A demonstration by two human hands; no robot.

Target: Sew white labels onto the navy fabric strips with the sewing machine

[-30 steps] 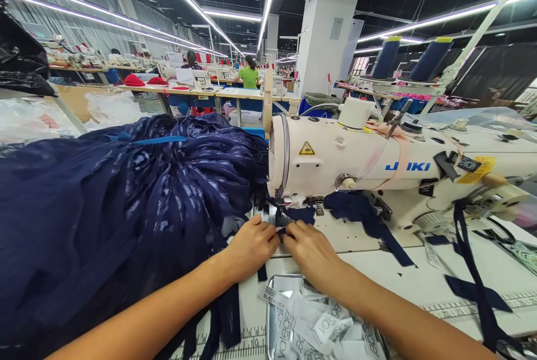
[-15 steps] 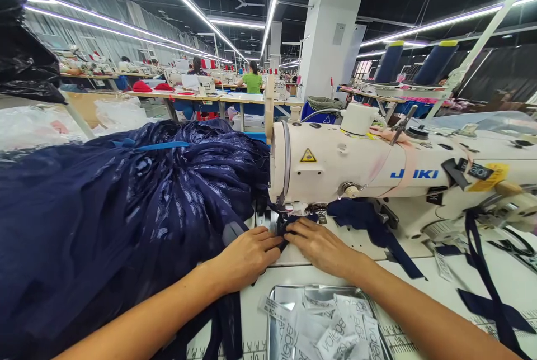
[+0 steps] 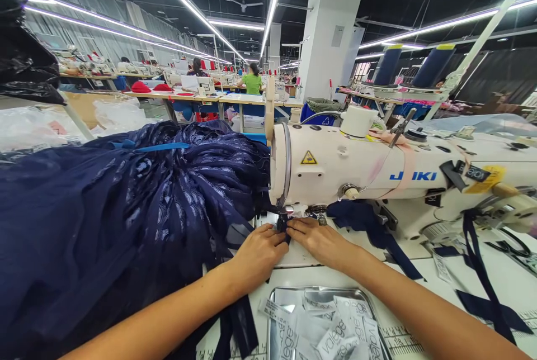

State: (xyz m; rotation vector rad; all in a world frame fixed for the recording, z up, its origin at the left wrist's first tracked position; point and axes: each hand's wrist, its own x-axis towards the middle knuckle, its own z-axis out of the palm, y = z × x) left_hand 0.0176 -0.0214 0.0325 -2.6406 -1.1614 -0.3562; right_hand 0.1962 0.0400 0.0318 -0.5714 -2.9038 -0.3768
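At the needle of a white sewing machine (image 3: 331,164), both hands rest close together on the bed. My left hand (image 3: 260,254) is closed, its fingertips pinching a small piece of dark navy fabric (image 3: 282,223) just in front of the presser foot. From the other side my right hand (image 3: 315,241) presses that piece with its fingers together, the tips partly hidden. Left of the machine lies a large heap of gathered navy garments (image 3: 126,203) with lacy edges, reaching up to my left wrist. Navy strips (image 3: 239,326) hang below my left forearm.
A metal tray (image 3: 271,321) of printed white labels (image 3: 331,332) stands between my forearms. Navy scraps (image 3: 377,231) lie under the machine arm, and black scissors (image 3: 509,245) at the right. Thread cones (image 3: 388,66) stand behind. A person in green (image 3: 252,81) sits farther off.
My left hand has shifted slightly right, nearer the needle, with the wrist turned a little. The hanging navy strips have swung right. My right hand has hardly moved.
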